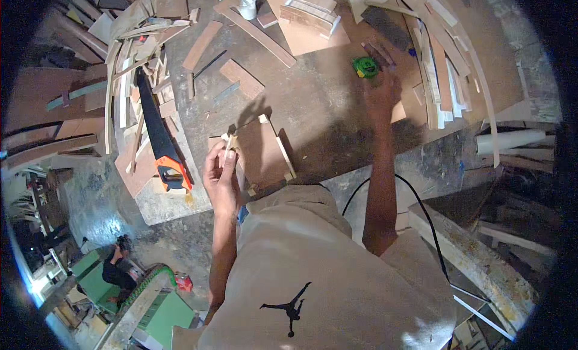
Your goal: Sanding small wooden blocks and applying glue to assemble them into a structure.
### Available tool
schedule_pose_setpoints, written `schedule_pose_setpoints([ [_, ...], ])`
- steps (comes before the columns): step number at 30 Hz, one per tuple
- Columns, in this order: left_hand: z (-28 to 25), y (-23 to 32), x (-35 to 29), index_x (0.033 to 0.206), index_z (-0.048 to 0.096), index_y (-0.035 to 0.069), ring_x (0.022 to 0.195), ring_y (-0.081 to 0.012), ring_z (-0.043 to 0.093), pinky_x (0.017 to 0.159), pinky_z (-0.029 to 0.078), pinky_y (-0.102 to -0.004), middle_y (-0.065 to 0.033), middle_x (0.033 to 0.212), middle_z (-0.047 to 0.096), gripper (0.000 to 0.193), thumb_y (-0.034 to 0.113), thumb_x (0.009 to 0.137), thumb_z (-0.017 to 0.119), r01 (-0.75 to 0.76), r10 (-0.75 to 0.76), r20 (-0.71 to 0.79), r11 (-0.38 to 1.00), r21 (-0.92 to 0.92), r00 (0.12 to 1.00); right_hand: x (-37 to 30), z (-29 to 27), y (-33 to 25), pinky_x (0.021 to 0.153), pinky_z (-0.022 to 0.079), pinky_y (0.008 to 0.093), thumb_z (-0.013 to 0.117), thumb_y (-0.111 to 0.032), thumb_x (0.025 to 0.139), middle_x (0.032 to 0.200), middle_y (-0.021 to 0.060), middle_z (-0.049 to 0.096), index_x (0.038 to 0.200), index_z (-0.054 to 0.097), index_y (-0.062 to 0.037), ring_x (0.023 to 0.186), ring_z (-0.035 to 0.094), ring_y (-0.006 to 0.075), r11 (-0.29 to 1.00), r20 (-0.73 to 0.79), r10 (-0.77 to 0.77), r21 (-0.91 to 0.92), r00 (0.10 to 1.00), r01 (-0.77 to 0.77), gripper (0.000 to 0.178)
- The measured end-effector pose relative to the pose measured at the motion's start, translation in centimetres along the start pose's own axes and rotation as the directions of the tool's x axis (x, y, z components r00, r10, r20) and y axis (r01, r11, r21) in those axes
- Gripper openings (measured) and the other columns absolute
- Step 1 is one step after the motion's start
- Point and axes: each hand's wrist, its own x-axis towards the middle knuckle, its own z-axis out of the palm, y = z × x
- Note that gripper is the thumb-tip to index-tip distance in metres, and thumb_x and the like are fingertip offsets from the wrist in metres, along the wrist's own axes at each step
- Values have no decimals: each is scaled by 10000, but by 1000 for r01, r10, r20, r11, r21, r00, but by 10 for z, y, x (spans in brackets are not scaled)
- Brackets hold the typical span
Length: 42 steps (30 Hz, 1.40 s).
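Note:
My left hand [223,175] is raised over the table's near edge, thumb and fingers pinched on a small pale wood piece [230,143]. Just right of it on the table lies a thin wood strip [284,150] with a small block [263,118] at its far end. My right hand [383,88] reaches over the right part of the table, in shadow. Its fingers look stretched out beside a green tape measure [365,67]; whether they touch it is hard to see.
A handsaw [158,124] with an orange-and-black handle lies on wood offcuts at the left. Flat wood pieces [242,78] and a white-filled cup [247,6] are farther back. Long strips [442,67] are stacked at the right. A black cable [425,208] hangs below the table.

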Motion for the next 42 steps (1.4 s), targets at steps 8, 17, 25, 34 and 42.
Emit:
schedule_pose_setpoints([
  [8, -44, 4, 0, 1216, 621, 9, 942, -119, 614, 914, 493, -279, -45, 1086, 652, 287, 179, 985, 631, 89, -89, 10, 978, -189, 996, 93, 44, 29, 907, 500, 416, 758, -247, 823, 1051, 162, 688, 1127, 660, -20, 1006, 650, 301, 788, 81, -185, 607, 979, 99, 392],
  [17, -55, 54, -24, 1171, 638, 26, 884, -94, 609, 833, 491, -248, -33, 1039, 674, 243, 195, 998, 613, 8, -6, -137, 1000, 21, 991, 128, 132, 46, 814, 521, 367, 793, -321, 804, 877, 102, 697, 1013, 688, -44, 855, 680, 260, 942, 336, -297, 259, 894, 215, 362],
  [25, -59, 71, -22, 1205, 638, 22, 827, -63, 596, 773, 481, -208, -18, 960, 684, 274, 187, 987, 630, -1, 8, -133, 999, 50, 991, 148, 145, 85, 755, 506, 471, 754, -403, 812, 953, 148, 685, 1048, 650, -71, 878, 665, 343, 881, 320, -455, 296, 831, 369, 420],
  [34, -44, 78, -24, 1154, 696, 39, 862, -87, 606, 768, 476, -227, -27, 973, 676, 237, 160, 952, 665, -203, 230, -43, 920, 335, 972, -15, -73, -132, 519, 412, 233, 548, -295, 973, 757, -14, 532, 1350, 520, -75, 599, 470, 63, 460, 538, -241, 796, 808, -393, 437],
  [42, 4, 80, -25, 1099, 672, 28, 915, -291, 653, 817, 517, -366, -149, 1079, 661, 198, 54, 904, 654, -613, 500, 363, 556, 561, 786, -107, -173, -247, 552, 456, 228, 469, -219, 1027, 865, -10, 479, 1500, 370, -118, 667, 495, 67, 39, 510, -603, 787, 613, -616, 493],
])
